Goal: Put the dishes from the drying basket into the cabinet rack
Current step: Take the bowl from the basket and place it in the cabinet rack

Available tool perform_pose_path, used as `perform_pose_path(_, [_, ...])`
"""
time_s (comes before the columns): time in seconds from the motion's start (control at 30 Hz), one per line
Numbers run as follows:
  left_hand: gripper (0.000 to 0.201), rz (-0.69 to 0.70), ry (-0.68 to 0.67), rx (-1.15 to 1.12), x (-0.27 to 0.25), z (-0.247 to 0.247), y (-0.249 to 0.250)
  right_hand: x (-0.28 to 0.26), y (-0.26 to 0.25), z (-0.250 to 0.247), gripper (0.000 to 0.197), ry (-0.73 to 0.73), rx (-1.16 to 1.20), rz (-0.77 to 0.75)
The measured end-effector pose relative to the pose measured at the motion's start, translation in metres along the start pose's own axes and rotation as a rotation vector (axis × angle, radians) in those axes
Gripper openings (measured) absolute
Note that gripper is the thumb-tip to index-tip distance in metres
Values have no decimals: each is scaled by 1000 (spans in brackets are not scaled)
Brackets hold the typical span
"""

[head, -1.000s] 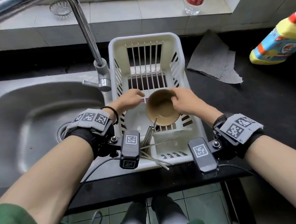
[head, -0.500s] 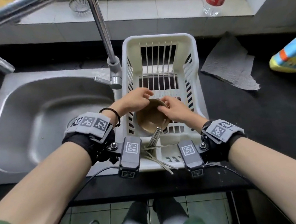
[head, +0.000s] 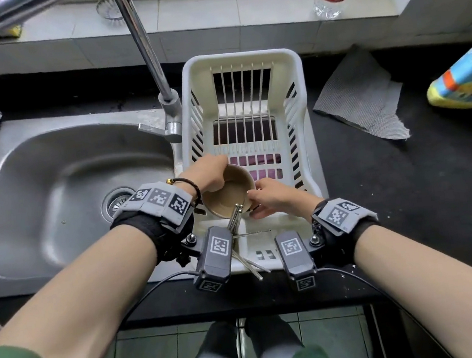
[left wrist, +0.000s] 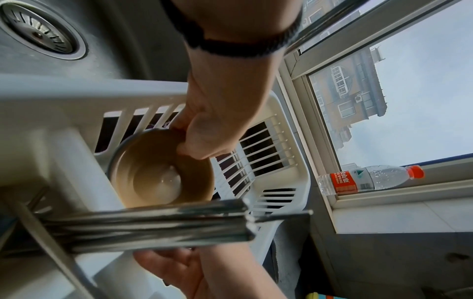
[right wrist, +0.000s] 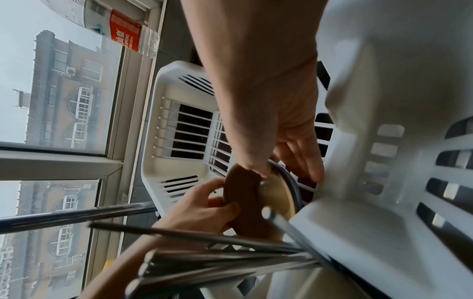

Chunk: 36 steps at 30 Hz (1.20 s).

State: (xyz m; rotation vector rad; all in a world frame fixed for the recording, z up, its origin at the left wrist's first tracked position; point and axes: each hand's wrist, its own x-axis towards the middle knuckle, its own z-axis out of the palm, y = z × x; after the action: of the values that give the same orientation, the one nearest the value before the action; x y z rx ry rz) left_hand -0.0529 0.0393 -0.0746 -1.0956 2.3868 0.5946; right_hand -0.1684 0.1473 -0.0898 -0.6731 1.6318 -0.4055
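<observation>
One bowl (head: 228, 195) sits in the basket (head: 295, 64), gripped by left hand (head: 211, 175) at 10 and right hand (head: 271, 198) at 4; chopsticks (head: 235, 222) bundled at 6.

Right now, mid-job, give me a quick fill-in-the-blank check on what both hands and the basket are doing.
1. Both hands grip one brown ____ inside the white drying basket.
2. The left hand holds its rim on the side nearer the ____.
3. The metal chopsticks stand in the basket's ____ compartment, nearest the person.
4. The grey cloth lies on the counter to the basket's ____.

Missing words: bowl; sink; front; right
</observation>
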Motion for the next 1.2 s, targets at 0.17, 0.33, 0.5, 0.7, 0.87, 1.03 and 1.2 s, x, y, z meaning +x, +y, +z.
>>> perform_pose_path(0.17, [36,-16,64,0,2,2,1,9,5,-3,34,49,-115,-59])
perform_pose_path(0.33, [30,6,97,-161,1,-10,2,-5,-2,-16,27,133,-41,-68])
perform_pose_path(0.5, [30,-24,227,-519,-1,-23,10,-20,-9,-33,15,259,6,-171])
perform_pose_path(0.7, [20,100,188,-964,-8,-39,41,-47,-8,-53,16,401,142,-214])
perform_pose_path(0.87, [31,121,74,-1101,-13,-43,68,-70,-1,-67,27,501,178,-233])
perform_pose_path(1.03, [15,108,76,-1017,-28,-47,80,-90,11,-61,22,491,289,-235])
perform_pose_path(1.2, [25,161,57,-974,-57,-55,94,-115,26,-38,35,560,403,-242])
